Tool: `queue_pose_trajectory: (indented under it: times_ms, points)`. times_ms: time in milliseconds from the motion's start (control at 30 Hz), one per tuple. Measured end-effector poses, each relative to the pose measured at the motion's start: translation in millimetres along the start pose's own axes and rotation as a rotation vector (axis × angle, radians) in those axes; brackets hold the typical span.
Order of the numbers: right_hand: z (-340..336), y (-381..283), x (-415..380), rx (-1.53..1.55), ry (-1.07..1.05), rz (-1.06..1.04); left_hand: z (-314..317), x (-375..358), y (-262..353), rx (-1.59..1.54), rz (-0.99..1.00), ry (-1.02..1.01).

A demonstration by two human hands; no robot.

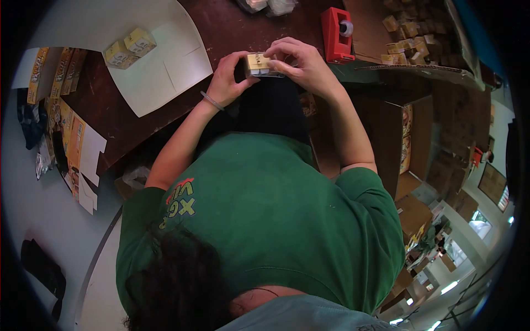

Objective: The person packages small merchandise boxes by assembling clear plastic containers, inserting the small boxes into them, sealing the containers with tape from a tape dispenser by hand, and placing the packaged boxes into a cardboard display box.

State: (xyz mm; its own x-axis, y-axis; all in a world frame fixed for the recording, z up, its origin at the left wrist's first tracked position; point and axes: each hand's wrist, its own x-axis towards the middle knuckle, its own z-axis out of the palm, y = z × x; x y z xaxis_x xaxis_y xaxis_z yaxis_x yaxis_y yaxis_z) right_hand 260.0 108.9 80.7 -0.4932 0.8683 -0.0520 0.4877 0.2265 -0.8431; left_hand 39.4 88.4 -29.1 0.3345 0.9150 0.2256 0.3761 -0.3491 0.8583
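Over the table's near edge, my left hand point(229, 74) grips the left end of a small yellow box point(257, 62). Pale white shows on the box's near side, and something clear and shiny, perhaps plastic, lies along its lower edge. My right hand point(301, 63) is bent over the box's right end, thumb and fingers curled close together. What sits between those fingertips is hidden. Two similar yellow boxes point(131, 48) stand side by side on a white sheet of card point(174, 71) to the left.
A red tape dispenser point(337, 38) stands right of my hands. Beyond it, an open carton point(466, 49) holds many small yellow boxes point(411, 41). Printed yellow cartons point(58, 71) stand at the left edge. Clear plastic bags point(270, 5) lie at the back of the dark table point(237, 25).
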Motion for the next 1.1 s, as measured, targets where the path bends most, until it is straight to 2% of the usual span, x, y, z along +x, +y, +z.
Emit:
queue_pose_trajectory:
  times_ms: [100,133,200,267,333,367,400,433,467,500,567,633,667,767,867,900,1000,1033,1100]
  points:
    - [10.3,18.7,-0.7,0.665,0.038,0.178,0.8,-0.3,1.2,-0.036,-0.03,0.01]
    - [19.8,28.4,1.0,0.681,0.09,0.143,0.3,-0.7,1.6,-0.048,-0.01,0.001]
    - [32.2,33.5,2.2,0.612,0.098,0.282,-3.8,0.5,6.1,-0.072,0.03,-0.016]
    - [37.5,31.5,3.9,0.615,0.166,0.225,-13.0,2.4,14.5,-1.104,-0.266,-0.145]
    - [43.1,31.2,5.1,0.608,0.197,0.184,-7.9,12.5,17.6,-1.02,-0.325,-0.125]
    - [48.7,29.3,3.6,0.509,0.354,0.115,-2.2,17.1,19.3,-0.82,-0.314,-0.127]
    - [55.2,26.5,0.3,0.403,0.511,0.039,5.6,20.9,21.2,-0.792,-0.276,-0.079]
    - [60.9,25.0,-5.2,0.292,0.668,-0.037,3.3,22.8,21.2,-0.768,-0.27,-0.117]
    - [65.4,32.0,-18.5,0.068,0.747,-0.306,0.7,24.4,21.6,-0.746,-0.263,-0.152]
    - [67.6,33.7,-28.3,-0.132,0.704,-0.541,-0.8,26.0,21.9,-0.724,-0.259,-0.178]
    - [70.1,5.6,-33.0,-0.311,0.594,-0.61,-0.4,24.9,23.5,-0.779,-0.245,-0.147]
    - [67.2,-1.5,-18.9,-0.314,0.564,-0.413,2.6,24.5,21.8,-0.825,-0.179,-0.128]
    - [60.3,-1.7,-9.1,-0.169,0.488,-0.284,4.5,23.4,20.7,-0.822,-0.185,-0.103]
    - [48.1,1.4,4.0,-0.119,0.439,-0.229,12.9,14.1,10.5,-0.895,-0.241,-0.037]
    - [56.3,10.0,4.7,-0.05,0.41,-0.147,12.1,7.4,9.6,-0.963,-0.201,-0.017]
    - [58.3,13.1,5.0,-0.025,0.387,-0.116,8.4,5.8,8.7,-1.17,-0.242,-0.058]
    - [49.3,13.6,5.2,0.124,0.233,0.022,2.1,-3.0,13.0,-0.443,0.024,-0.068]
    - [48.1,14.2,6.7,0.198,0.197,0.067,1.5,-3.3,11.9,-0.406,-0.055,-0.102]
    - [44.8,-0.5,1.5,0.169,0.233,-0.017,2.6,-5.0,6.8,-0.38,-0.064,-0.127]
